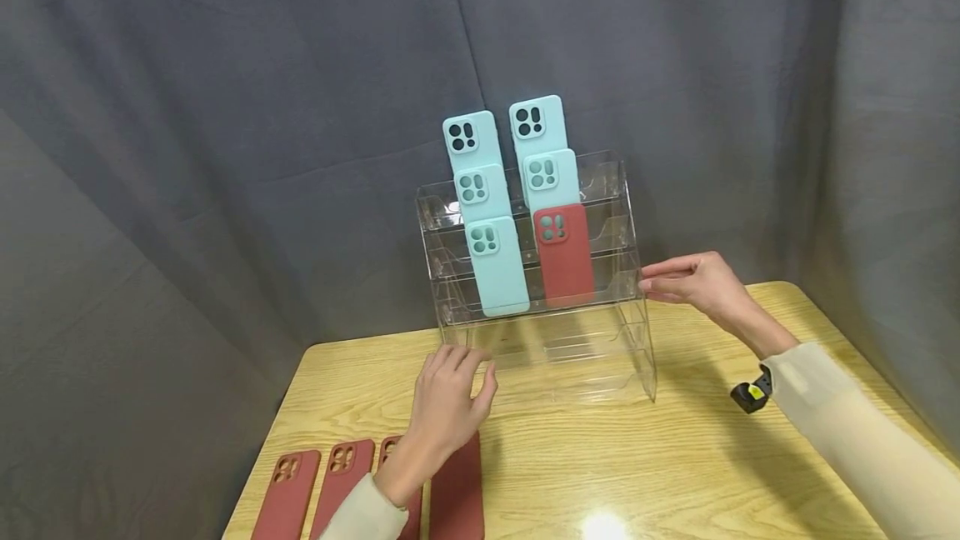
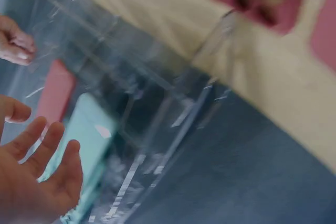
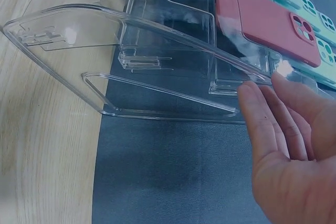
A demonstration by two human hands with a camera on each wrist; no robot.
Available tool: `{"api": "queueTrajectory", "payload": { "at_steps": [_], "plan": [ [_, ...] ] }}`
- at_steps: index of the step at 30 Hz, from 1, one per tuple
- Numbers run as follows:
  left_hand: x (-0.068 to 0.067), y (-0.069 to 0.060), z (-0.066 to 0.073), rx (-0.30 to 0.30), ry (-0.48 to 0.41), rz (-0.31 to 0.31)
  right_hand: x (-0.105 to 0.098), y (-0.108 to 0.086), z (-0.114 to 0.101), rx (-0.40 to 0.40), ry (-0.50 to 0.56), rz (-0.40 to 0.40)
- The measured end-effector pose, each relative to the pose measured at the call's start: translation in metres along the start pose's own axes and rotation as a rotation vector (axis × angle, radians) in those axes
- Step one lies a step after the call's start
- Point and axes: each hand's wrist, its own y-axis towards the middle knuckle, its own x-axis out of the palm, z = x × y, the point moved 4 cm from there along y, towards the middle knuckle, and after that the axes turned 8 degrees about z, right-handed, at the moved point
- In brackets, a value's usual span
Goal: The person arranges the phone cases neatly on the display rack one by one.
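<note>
A clear tiered display stand (image 1: 450, 315) stands on the table. Its left column carries several mint phone cases (image 1: 498, 269); its right column has mint cases (image 1: 558, 169) with a red phone case (image 1: 568, 261) in front. Beside the stand's right side panel, my right hand (image 1: 708, 286) touches the panel's edge with fairly straight fingers and thumb; a firm grip is not visible. My left hand (image 1: 450, 394) hovers before the stand's lower left, its fingers relaxed and holding nothing. In the left wrist view, the left palm (image 2: 31, 187) is bare.
Several red phone cases (image 1: 288, 490) lie in a row at the table's front left, some partly hidden by my left forearm. Behind the wooden table (image 1: 562, 465) hangs a grey curtain (image 1: 337, 107). A black wrist device (image 1: 752, 394) sits at my right cuff.
</note>
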Motion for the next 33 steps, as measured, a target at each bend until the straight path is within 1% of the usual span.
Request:
{"api": "queueTrajectory", "payload": {
  "at_steps": [3,5,8,12,15,20,23,26,33],
  "plan": [
    [0.003,-0.024,-0.005,-0.048,0.041,-0.037,-0.002,-0.001,-0.002,0.006,-0.020,0.000],
    [0.005,-0.039,-0.007,-0.073,0.066,-0.081,-0.002,-0.001,-0.003,0.006,-0.029,-0.001],
    [0.007,-0.060,-0.008,-0.101,0.077,-0.150,-0.003,-0.001,-0.006,0.004,-0.054,-0.002],
    [0.011,-0.080,-0.012,-0.141,0.066,-0.228,-0.005,0.001,-0.008,0.006,-0.096,0.004],
    [0.015,-0.092,-0.015,-0.179,0.028,-0.316,-0.006,0.002,-0.007,0.014,-0.109,0.005],
    [0.025,-0.107,-0.019,-0.264,-0.064,-0.534,-0.006,0.002,-0.007,0.014,-0.126,0.008],
    [0.030,-0.112,-0.021,-0.289,-0.076,-0.630,-0.005,0.001,-0.007,0.019,-0.132,0.007],
    [0.032,-0.115,-0.021,-0.300,-0.065,-0.674,-0.003,0.000,-0.006,0.023,-0.145,0.004],
    [0.033,-0.118,-0.020,-0.339,-0.019,-0.727,-0.001,0.001,-0.004,0.012,-0.128,0.000]
  ]
}}
